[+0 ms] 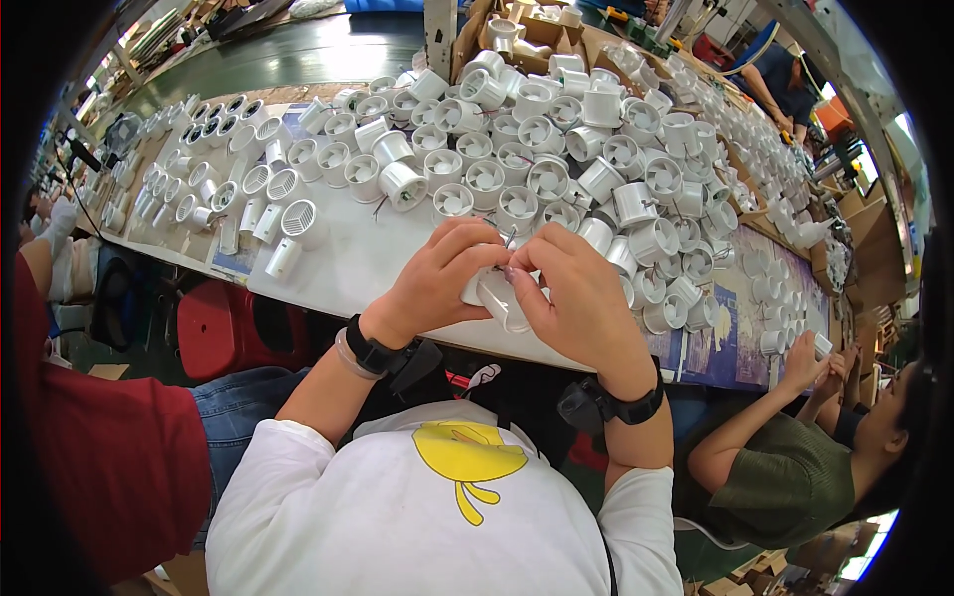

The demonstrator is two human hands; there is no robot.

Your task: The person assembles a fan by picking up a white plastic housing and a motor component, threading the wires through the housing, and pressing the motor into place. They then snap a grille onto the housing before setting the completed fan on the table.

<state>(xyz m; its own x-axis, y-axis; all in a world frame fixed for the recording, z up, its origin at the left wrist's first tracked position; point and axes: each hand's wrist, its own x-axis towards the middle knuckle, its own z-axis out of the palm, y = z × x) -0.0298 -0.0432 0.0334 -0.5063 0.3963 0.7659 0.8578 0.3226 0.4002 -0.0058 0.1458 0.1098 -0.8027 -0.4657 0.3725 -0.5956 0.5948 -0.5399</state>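
Over the near edge of the table, my left hand [432,276] is wrapped round a white plastic fan housing [505,310], a short tube with its open side partly showing. My right hand [576,293] is closed in a pinch at the upper rim of this housing, thumb and forefinger together. What lies between those fingertips is too small to make out. A thin dark wire end shows just above the fingers of both hands. Beyond them, a large heap of similar white fan housings [517,209] covers the table, many with fan blades inside and short wires.
Rows of white tubes with grilles [298,221] stand on the table [348,233] to the left. Cardboard boxes [586,45] hold more parts at the back. A red stool [224,333] stands on the left. A co-worker in dark green [795,477] sits close on my right, another person [119,457] on my left.
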